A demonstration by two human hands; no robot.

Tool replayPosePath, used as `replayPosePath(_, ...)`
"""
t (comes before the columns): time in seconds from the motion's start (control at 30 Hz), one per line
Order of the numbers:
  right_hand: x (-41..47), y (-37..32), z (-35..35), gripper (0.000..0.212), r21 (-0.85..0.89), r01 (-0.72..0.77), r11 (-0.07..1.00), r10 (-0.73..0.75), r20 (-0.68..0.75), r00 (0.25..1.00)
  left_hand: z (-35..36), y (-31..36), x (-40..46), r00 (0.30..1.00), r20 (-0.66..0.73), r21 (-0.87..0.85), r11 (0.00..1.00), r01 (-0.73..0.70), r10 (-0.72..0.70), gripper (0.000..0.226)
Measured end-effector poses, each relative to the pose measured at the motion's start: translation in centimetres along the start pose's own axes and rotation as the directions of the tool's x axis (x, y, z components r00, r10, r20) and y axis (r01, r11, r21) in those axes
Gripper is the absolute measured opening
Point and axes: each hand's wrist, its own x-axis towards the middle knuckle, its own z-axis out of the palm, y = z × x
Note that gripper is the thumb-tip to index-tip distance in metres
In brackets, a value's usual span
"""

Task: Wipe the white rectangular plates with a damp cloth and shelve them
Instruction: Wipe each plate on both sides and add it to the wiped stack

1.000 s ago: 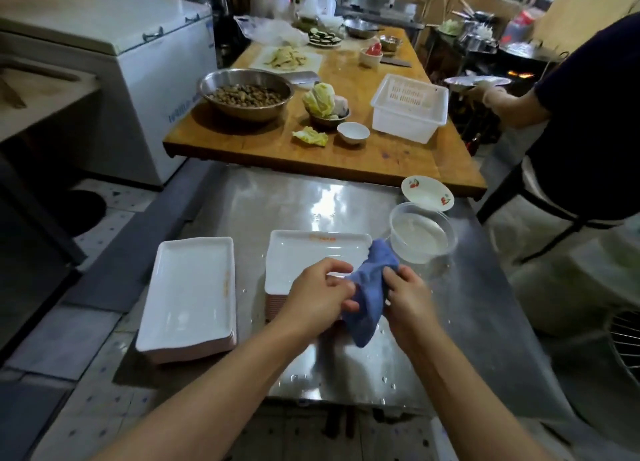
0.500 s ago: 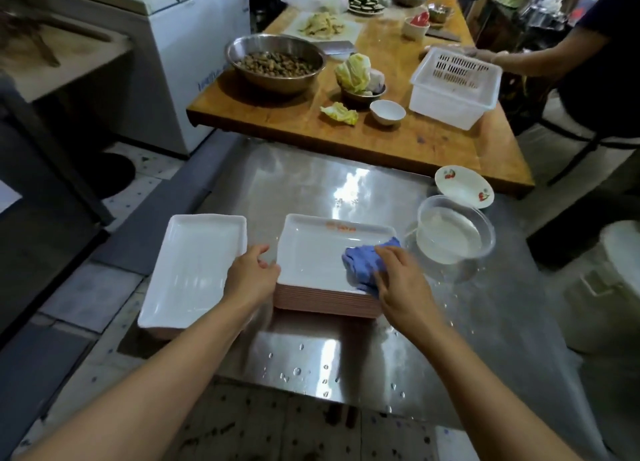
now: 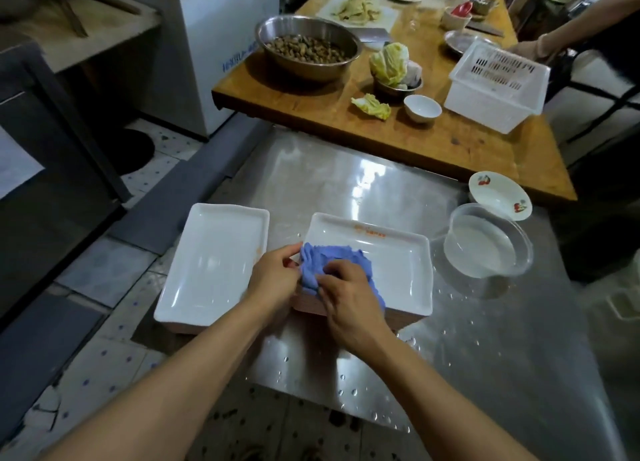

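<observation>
Shiny metal worktop [image 3: 363, 183] in the middle, wet with little drops near the front edge. Long wooden table [image 3: 433, 138] behind, full of food and bowls. On the worktop, two piles of white plates side by side, close but apart: left pile [image 3: 207, 270] bare on top, right pile [image 3: 398, 270] under the cloth. Probably one pile wiped and one waiting, though hard to say which. Clear tub of water [image 3: 488, 249] just beside the right pile, likely there for wetting the cloth. Small flowered dish [image 3: 500, 195] behind the tub.

Blue cloth [image 3: 329, 259] bunched on the near left corner of the top plate. Left hand [image 3: 273, 280] by that corner, fingers curled, tips pinching the cloth edge. Right hand [image 3: 349, 301] on top of the cloth, fingers bent and gripping it, pressing down on the plate. Looks like bunching the cloth up for a wipe. No shelving yet.
</observation>
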Motion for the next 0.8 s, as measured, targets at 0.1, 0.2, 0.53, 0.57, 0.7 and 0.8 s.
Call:
replayPosePath(0.1,1.6,-1.6,0.6,0.063,0.131,-0.046,0.990,0.050,-0.033,0.998,-0.1,-0.1,0.2,0.999,0.005,0.059,0.997,-0.041,0.041,0.018)
replayPosePath(0.2,3.7,-0.7,1.0,0.047,0.101,-0.069,0.992,0.077,-0.077,0.994,0.0,-0.1,0.5,0.996,-0.030,0.231,0.970,-0.079,0.088,0.010)
replayPosePath(0.53,5.6,4.9,-1.3,0.035,-0.376,-0.151,0.914,0.079,-0.198,0.977,0.4,0.5,0.3,0.983,-0.105,0.371,0.923,-0.101,0.150,0.023)
replayPosePath(0.57,5.0,5.9,-1.9,0.035,-0.386,-0.193,0.902,0.106,-0.237,0.966,0.5,0.5,0.3,0.984,-0.100,0.367,0.925,-0.101,0.147,0.023)
replayPosePath(0.7,2.4,8.8,-5.0,0.032,-0.459,-0.335,0.823,0.249,-0.239,0.939,0.5,0.3,0.2,0.985,-0.110,0.338,0.937,-0.092,0.136,0.024)
replayPosePath(0.8,1.0,9.4,-5.8,0.034,-0.533,-0.312,0.787,0.237,-0.205,0.950,0.5,0.1,0.1,0.984,-0.111,0.328,0.940,-0.098,0.141,0.023)
